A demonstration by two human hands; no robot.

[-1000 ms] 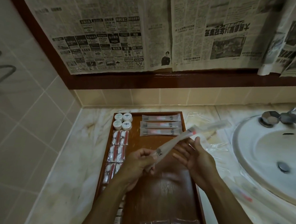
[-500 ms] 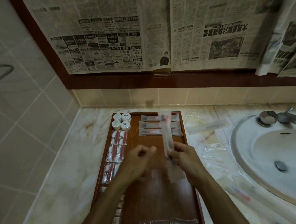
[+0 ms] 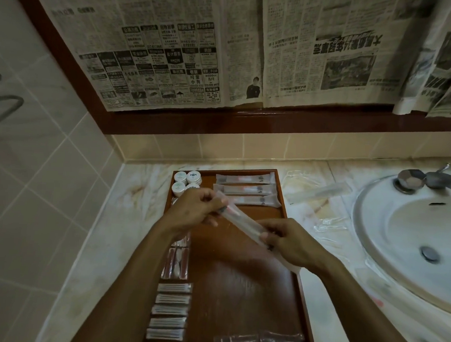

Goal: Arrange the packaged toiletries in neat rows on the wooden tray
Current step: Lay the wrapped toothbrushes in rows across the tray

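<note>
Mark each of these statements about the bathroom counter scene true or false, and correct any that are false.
1. Both hands hold one long clear packet above the wooden tray. True: the left hand grips its far end, the right hand its near end.
2. Three long packets lie in a row at the tray's far end. True.
3. The small round white jars stand in the sink. False: they stand in the tray's far left corner.
4. The wall above the counter is bare. False: newspaper hangs there.
</note>
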